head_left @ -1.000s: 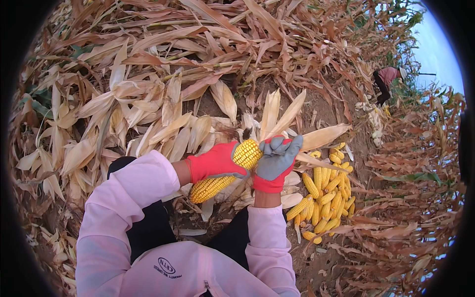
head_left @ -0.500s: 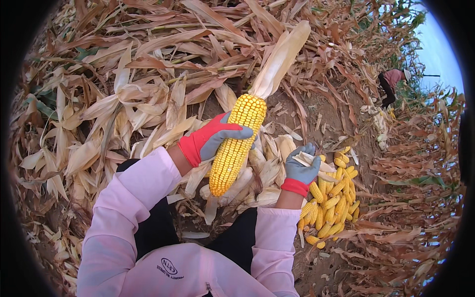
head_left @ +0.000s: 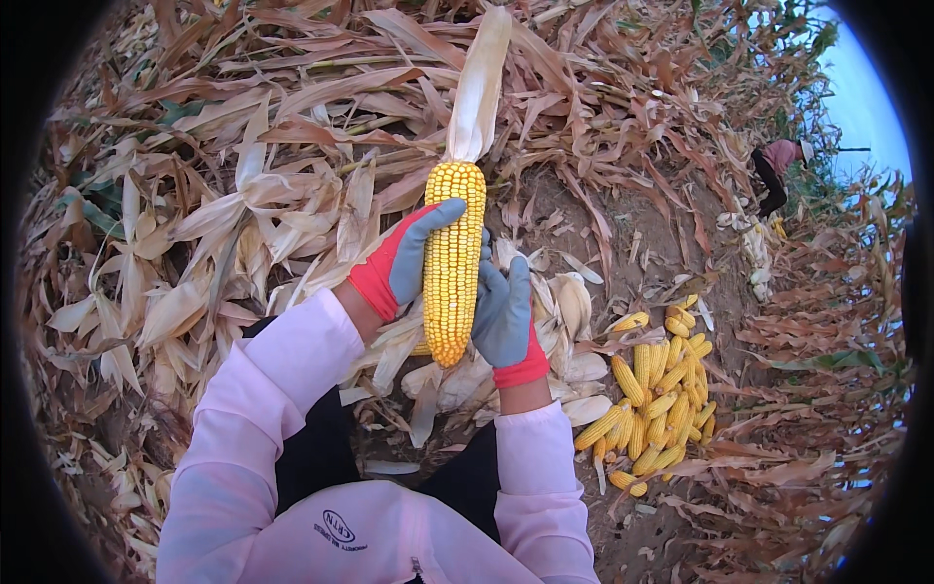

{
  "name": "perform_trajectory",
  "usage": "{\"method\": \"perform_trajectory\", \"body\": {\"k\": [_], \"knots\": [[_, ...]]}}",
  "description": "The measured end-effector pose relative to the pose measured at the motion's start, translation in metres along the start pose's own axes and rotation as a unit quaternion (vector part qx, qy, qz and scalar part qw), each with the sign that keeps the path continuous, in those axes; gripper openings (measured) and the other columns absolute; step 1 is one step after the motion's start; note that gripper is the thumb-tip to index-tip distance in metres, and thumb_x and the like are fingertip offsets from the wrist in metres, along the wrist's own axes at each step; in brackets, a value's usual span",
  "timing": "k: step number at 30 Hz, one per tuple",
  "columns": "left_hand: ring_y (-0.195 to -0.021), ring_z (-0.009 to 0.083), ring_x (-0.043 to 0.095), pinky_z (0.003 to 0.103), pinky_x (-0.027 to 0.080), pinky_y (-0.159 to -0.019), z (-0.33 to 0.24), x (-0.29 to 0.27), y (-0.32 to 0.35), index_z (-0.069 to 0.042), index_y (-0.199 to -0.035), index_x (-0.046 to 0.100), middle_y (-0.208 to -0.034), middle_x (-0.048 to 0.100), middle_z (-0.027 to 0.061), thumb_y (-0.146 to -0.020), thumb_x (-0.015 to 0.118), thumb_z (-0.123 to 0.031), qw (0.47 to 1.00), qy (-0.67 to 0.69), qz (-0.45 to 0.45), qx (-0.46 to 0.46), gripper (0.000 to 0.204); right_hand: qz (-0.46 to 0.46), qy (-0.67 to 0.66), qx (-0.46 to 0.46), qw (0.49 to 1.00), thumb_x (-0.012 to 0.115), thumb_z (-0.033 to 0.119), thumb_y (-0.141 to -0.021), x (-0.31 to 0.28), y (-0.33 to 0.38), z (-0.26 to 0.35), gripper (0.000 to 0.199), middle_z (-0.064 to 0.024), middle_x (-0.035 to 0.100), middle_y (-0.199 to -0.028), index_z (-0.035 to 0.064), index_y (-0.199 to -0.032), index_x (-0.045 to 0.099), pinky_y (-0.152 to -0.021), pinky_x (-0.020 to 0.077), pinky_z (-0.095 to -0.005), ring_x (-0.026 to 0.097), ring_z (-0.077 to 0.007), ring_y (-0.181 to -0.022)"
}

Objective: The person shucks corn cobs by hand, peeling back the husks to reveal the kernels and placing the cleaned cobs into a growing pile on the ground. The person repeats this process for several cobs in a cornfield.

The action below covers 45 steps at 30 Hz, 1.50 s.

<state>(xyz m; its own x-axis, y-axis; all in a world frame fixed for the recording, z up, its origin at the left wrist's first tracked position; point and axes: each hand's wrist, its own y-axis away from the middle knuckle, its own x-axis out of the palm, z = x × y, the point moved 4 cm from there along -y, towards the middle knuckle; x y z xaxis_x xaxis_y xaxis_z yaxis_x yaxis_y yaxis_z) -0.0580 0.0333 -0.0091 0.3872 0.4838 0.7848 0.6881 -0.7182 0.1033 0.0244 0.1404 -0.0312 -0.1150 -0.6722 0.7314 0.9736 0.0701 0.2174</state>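
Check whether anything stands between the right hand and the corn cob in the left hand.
Nothing visible does: the right hand is right beside the corn cob, though contact is unclear. The left hand grips the opposite side, and the husk leaf extends from the far end, clear of both hands.

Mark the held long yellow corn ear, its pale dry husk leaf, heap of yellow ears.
Long yellow corn ear (head_left: 451, 261), head view: middle of its length.
Pale dry husk leaf (head_left: 479, 92), head view: middle of its length.
Heap of yellow corn ears (head_left: 662, 403), head view: near its centre.
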Motion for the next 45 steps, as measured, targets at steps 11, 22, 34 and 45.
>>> {"method": "perform_trajectory", "body": {"k": [11,22,34,45], "knots": [[-0.095,0.023,0.064,0.037,0.051,-0.089,-0.019,0.001,-0.011,-0.002,-0.121,0.053,-0.104,0.064,0.0136,-0.09,0.06,-0.034,0.994,-0.069,0.016,0.087,0.045,0.011,0.302,-0.039,0.952,0.067,0.018,-0.086,-0.008,0.05,-0.008,0.051,-0.0119,0.065,-0.102,0.0043,-0.131,0.046,-0.061,0.054,-0.0273,0.065,-0.0158,-0.078],[-0.084,0.0254,0.064,0.039,0.052,-0.085,-0.013,-0.007,-0.009,-0.001,-0.087,0.063,-0.089,0.064,0.0128,-0.098,0.045,-0.042,0.995,-0.079,0.006,0.053,0.046,0.007,0.372,-0.046,0.927,0.077,0.021,-0.077,-0.015,0.065,-0.013,0.064,-0.0079,0.063,-0.11,0.0009,-0.129,0.047,-0.087,0.0483,-0.0299,0.061,-0.018,-0.102],[-0.086,0.0314,0.065,0.045,0.053,-0.082,-0.062,-0.079,-0.03,0.005,-0.099,0.058,-0.092,0.064,0.0193,-0.095,0.042,-0.038,0.99,0.026,-0.108,0.085,0.046,0.033,0.14,0.196,0.97,0.069,0.021,-0.08,0.004,0.095,-0.02,0.059,-0.0155,0.064,-0.105,-0.0001,-0.13,0.046,-0.076,0.0559,-0.0338,0.067,-0.0248,-0.088],[-0.119,0.0343,0.054,0.053,0.045,-0.099,-0.168,-0.158,0.015,0.0,-0.132,0.045,-0.131,0.052,0.0196,-0.093,0.043,-0.049,0.864,0.136,-0.381,0.299,0.062,-0.008,0.054,0.18,0.982,0.068,0.026,-0.079,-0.02,0.128,-0.001,0.062,-0.02,0.064,-0.103,-0.0019,-0.129,0.044,-0.074,0.0573,-0.0387,0.067,-0.0296,-0.086]]}}
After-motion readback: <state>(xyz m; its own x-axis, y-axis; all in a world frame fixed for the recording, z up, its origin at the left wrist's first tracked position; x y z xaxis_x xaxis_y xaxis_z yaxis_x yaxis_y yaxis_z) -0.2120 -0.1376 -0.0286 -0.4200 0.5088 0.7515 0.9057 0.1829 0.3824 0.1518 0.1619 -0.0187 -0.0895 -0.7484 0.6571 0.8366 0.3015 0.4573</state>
